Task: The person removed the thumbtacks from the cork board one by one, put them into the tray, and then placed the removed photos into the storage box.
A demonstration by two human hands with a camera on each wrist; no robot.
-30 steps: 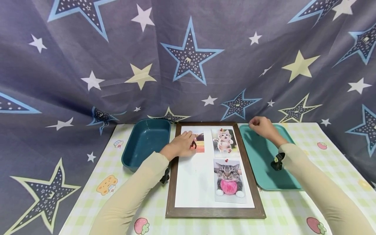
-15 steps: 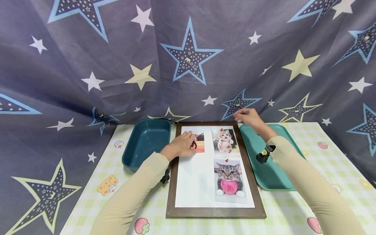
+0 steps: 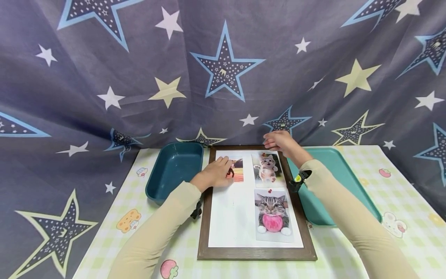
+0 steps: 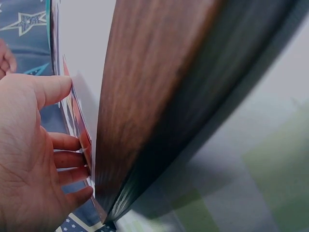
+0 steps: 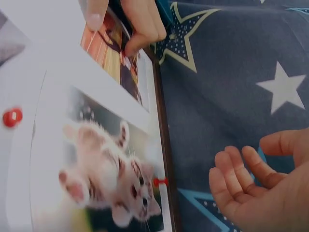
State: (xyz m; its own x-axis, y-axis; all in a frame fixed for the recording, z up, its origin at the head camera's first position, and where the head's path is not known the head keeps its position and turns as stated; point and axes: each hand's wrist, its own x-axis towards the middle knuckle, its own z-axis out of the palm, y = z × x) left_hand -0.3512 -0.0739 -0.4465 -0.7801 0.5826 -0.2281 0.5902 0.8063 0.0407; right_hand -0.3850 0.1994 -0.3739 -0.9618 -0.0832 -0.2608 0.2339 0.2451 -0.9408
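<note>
Part of the orange-toned photo [image 3: 238, 175] is hidden from me, lying directly beneath the left hand [image 3: 216, 172], whose parted, unclenched fingers touch it on the framed white board [image 3: 230, 217]. The right hand [image 3: 280, 141], relaxed and free, fingers gently curved, hovers near the pinned kitten photo [image 3: 266, 174], to its right.

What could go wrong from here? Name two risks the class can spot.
The left photo might slip or turn crooked if the left hand touching it lifts; I can't tell whether it is pinned.

The right hand, near the kitten photo, could brush its red pin and loosen it.
</note>
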